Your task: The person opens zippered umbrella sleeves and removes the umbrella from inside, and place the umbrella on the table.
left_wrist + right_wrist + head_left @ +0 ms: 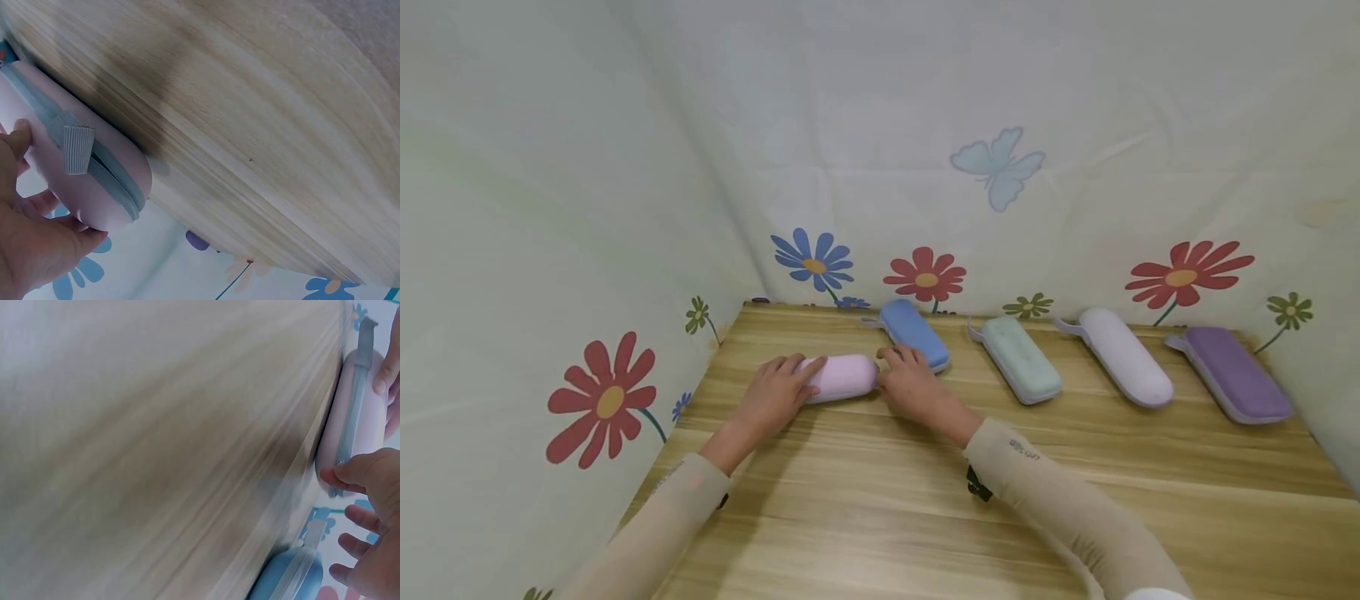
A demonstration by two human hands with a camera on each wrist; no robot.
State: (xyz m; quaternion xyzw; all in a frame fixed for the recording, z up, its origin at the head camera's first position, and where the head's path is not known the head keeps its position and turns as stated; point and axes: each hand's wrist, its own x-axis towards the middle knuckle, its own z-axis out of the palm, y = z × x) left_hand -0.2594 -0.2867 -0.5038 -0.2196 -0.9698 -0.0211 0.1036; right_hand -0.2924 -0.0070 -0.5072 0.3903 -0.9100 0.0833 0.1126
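A pink zippered case point(842, 377) lies on the wooden table, its long side running left to right. My left hand point(775, 392) grips its left end, thumb on the near side and fingers on the far side. In the left wrist view, a grey zipper band point(115, 184) and a ribbed fabric tab point(78, 150) show on the case. At the right end, my right hand point(917, 390) pinches the zipper pull between thumb and forefinger; the pull itself is mostly hidden. The other right fingers are spread apart in the right wrist view.
A blue case point(913, 332) lies just behind my right hand. Farther right are a mint green case point(1021, 358), a pale lavender case point(1123, 357) and a purple case point(1236, 373). A flower-printed curtain point(880, 183) stands along the table's back and left edges.
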